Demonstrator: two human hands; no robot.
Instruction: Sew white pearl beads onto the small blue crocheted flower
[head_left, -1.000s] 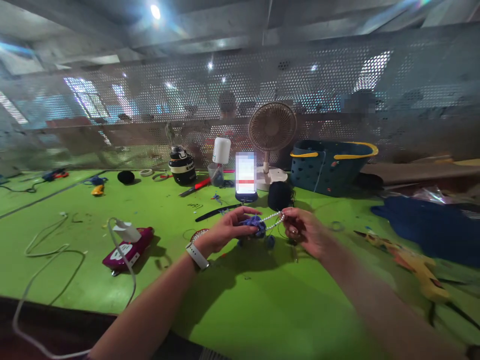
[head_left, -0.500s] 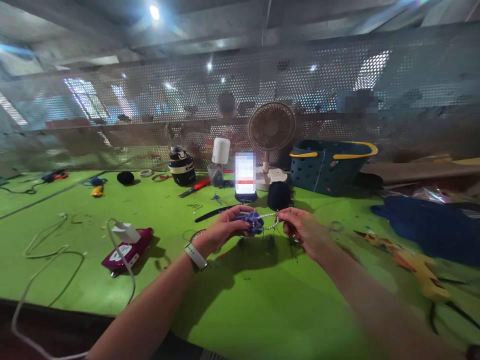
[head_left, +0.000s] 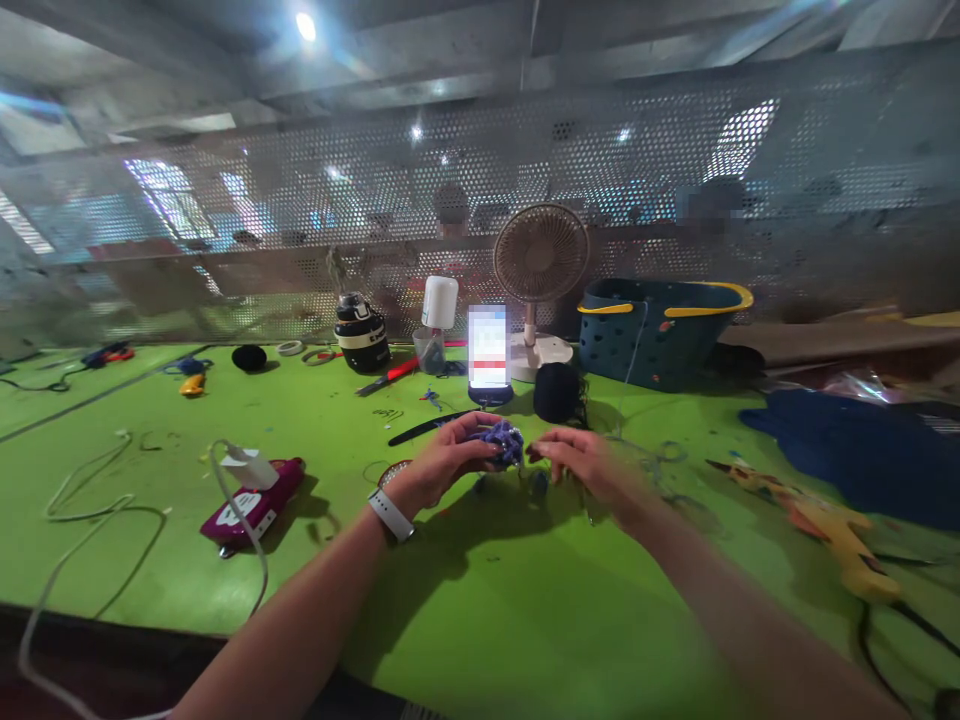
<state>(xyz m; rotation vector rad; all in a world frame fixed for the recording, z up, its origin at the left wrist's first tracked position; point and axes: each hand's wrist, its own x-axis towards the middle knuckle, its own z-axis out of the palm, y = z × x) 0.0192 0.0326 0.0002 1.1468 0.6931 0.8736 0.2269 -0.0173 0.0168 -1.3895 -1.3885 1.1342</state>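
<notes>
Right hand (head_left: 589, 465) now much closer to left hand (head_left: 450, 462) and purple yarn piece (head_left: 501, 437).

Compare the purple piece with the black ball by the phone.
The purple piece is held in the left hand; the black ball sits untouched on the table. The purple piece is smaller and ragged, the black ball bigger and rounded. Both look like yarn.

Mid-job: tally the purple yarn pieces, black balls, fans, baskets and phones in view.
Purple yarn piece: 1
Black balls: 2, near ball, far-left ball
Fan: 1
Basket: 1
Phone: 1
Total: 6
</notes>
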